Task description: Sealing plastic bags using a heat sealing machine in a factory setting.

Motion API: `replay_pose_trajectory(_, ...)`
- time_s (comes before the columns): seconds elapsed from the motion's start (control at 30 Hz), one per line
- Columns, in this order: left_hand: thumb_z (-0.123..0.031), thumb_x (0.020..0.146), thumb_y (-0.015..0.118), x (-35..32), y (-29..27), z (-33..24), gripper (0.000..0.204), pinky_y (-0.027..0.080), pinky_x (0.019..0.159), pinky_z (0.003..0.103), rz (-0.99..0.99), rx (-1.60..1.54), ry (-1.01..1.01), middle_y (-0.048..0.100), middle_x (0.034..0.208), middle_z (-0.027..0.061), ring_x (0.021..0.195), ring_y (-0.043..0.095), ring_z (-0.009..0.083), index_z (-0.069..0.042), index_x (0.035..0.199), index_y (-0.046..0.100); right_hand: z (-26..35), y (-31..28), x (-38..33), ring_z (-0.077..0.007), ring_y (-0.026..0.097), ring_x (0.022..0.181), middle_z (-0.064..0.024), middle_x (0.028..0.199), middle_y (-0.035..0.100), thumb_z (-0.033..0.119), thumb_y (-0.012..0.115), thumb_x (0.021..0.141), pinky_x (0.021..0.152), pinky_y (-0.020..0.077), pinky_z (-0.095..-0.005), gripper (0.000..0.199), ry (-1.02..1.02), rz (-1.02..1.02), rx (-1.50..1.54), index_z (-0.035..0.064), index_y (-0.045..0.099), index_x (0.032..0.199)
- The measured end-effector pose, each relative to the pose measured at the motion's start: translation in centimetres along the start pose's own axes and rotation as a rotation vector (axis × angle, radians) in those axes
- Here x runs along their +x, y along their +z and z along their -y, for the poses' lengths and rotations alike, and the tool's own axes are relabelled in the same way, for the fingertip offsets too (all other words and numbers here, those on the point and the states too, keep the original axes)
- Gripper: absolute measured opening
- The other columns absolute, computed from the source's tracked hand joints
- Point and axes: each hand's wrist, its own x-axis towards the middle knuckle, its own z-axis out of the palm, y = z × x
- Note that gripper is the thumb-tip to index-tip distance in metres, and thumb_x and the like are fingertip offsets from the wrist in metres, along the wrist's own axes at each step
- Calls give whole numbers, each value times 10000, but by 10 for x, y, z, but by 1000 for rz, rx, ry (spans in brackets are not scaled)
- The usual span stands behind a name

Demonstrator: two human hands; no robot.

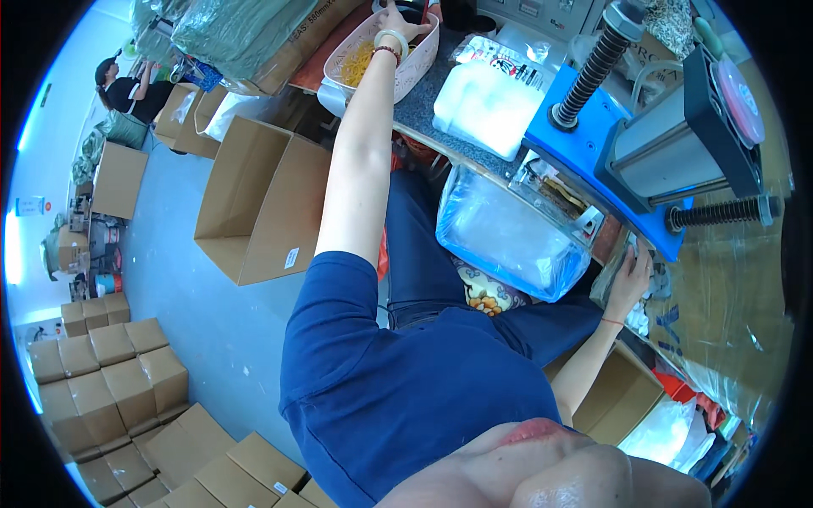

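Note:
My left arm reaches far forward to a white openwork plastic basket point(421, 68) that holds a tangle of yellow stringy bands point(357, 64). Over the basket's far end, my left hand point(400, 25) has its fingers apart, beside a dark round thing point(412, 12). The upper picture edge cuts off part of those fingers. At the right, below the blue plate of a press machine point(584, 127), my right hand point(629, 279) lies against crumpled clear plastic, fingers loosely extended and their tips partly hidden. A stack of white plastic bags point(487, 106) lies on the worktop between my hands.
A blue-lined tub of clear plastic point(512, 233) sits before my lap. An open carton point(271, 199) stands on the floor to my left. Stacked boxes point(110, 372) fill the lower left. Another person point(135, 93) is farther back. A plastic-wrapped board point(728, 288) is at the right.

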Motion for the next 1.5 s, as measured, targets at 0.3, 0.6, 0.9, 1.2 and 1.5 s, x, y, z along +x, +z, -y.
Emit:
replay_pose_trajectory(0.3,-485,622,855,13,10,-1,1063,432,1053,440,-90,-1,30,446,1391,281,1258,492,429,-16,1433,353,-2,1,-1,-373,610,1023,-185,1128,643,151,577,967,836,489,-424,238,46,29,12,45,609,1177)
replay_pose_trajectory(0.6,-485,634,819,13,9,-2,1077,414,1071,452,-49,55,23,367,1424,309,1281,456,450,-35,1459,294,-2,0,-1,-375,613,1025,-185,1137,641,141,580,964,843,489,-421,236,67,34,20,38,607,1175)
replay_pose_trajectory(0.9,-256,646,848,13,-20,43,646,444,988,441,-84,45,227,599,1189,235,1150,517,393,22,1152,558,-3,2,0,-435,597,961,-225,1127,623,153,569,966,771,478,-475,225,-31,-1,44,48,592,1164)
replay_pose_trajectory(1.2,-29,690,629,9,-25,68,157,440,1015,370,20,198,656,667,1228,49,1188,515,300,-143,700,736,-9,5,-2,-393,603,1024,-193,1141,630,138,565,972,849,481,-430,235,19,38,20,50,593,1188)
replay_pose_trajectory(1.5,-120,653,706,9,-12,64,51,432,1031,404,-36,351,767,598,1342,51,1248,480,334,-159,639,736,-6,3,-1,-400,590,1039,-202,1141,628,117,559,967,866,467,-444,246,17,33,30,45,594,1200)
